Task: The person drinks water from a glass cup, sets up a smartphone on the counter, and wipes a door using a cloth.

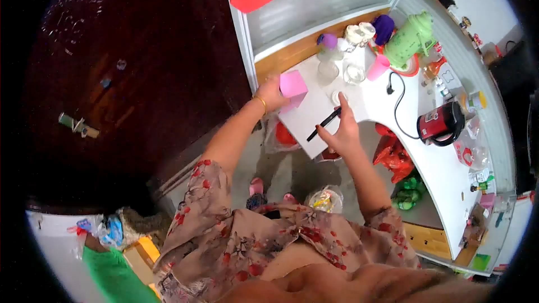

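Note:
My left hand is closed on a pink box at the left end of the white desk. My right hand holds a black pen between thumb and fingers, over the desk's front edge. The pen slants, its lower end toward the left. Just beyond my right hand lies a small white round item. Two clear glass jars stand behind it, with a pink cup to their right.
A green thermos stands at the back, near a purple item. On the right are a red kettle and its black cord. Red bags and a green bag sit below the curved desk edge.

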Demonstrator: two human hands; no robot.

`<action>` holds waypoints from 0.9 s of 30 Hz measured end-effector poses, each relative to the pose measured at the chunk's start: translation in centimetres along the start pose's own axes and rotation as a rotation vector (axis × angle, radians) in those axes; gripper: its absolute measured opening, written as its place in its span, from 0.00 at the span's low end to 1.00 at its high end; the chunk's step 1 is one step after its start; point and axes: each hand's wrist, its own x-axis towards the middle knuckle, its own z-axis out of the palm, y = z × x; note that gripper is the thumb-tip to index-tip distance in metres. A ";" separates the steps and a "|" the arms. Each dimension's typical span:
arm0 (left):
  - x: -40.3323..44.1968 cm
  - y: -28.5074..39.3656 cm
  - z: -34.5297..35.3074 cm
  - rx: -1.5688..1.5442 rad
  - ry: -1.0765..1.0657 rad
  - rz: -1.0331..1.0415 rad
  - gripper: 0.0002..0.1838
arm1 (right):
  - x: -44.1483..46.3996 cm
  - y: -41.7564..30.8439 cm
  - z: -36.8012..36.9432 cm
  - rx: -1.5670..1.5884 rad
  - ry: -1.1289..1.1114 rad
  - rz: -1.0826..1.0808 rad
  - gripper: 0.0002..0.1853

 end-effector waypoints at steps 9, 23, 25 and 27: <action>9.2 -4.8 1.4 -0.058 -0.166 0.253 0.36 | 5.1 -0.9 5.4 -0.103 0.009 0.166 0.53; 13.8 -4.4 -0.1 0.154 -0.308 0.367 0.43 | 9.1 -0.5 11.2 -0.214 0.005 0.397 0.53; 13.4 -4.8 -0.2 0.167 -0.285 0.414 0.41 | 9.2 -0.4 11.9 -0.225 0.022 0.400 0.52; 13.5 -5.2 0.6 0.204 -0.208 0.446 0.40 | 9.5 -0.4 12.2 -0.240 0.037 0.392 0.53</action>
